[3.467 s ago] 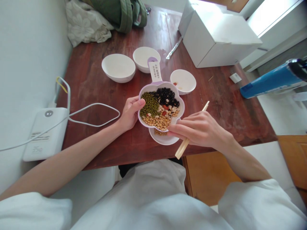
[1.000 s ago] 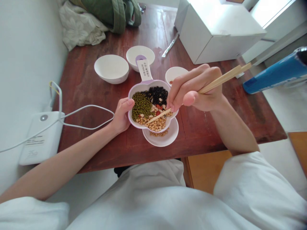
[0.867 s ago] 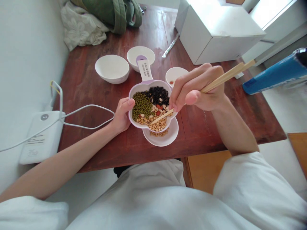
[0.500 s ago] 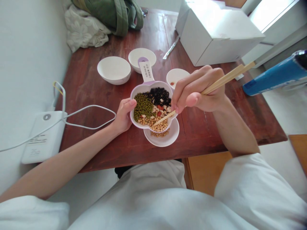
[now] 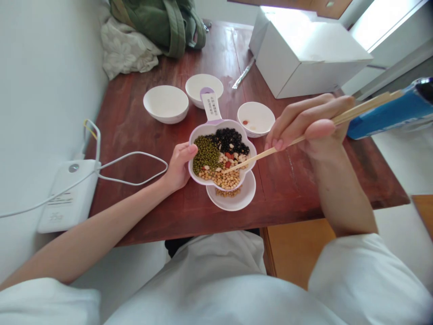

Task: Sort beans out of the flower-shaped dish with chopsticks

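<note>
My left hand (image 5: 180,166) grips the left rim of a flower-shaped tray (image 5: 210,121) with a labelled handle, thumb on top. Inside lie green mung beans (image 5: 206,151), black beans (image 5: 232,139), yellow soybeans (image 5: 228,179) and a mix of peanuts with red pieces (image 5: 233,160). Wooden chopsticks (image 5: 267,152) are held in my right hand (image 5: 304,122), to the tray's right; their tips touch down among the soybeans. Partly under the tray's near edge is a white bowl (image 5: 248,194) with soybeans in it.
Beyond the tray stand two white bowls (image 5: 165,104) and, to the right, a small white bowl (image 5: 259,115) with a few bits inside. A white box (image 5: 304,67), green bag (image 5: 158,27), blue bottle (image 5: 382,115) and white power bank (image 5: 69,196) with a looped cable surround the workspace.
My right hand has drawn back to the right, uncovering the small bowl and the tray's right edge. The chopstick tips stay in the tray. The whole view has shifted slightly.
</note>
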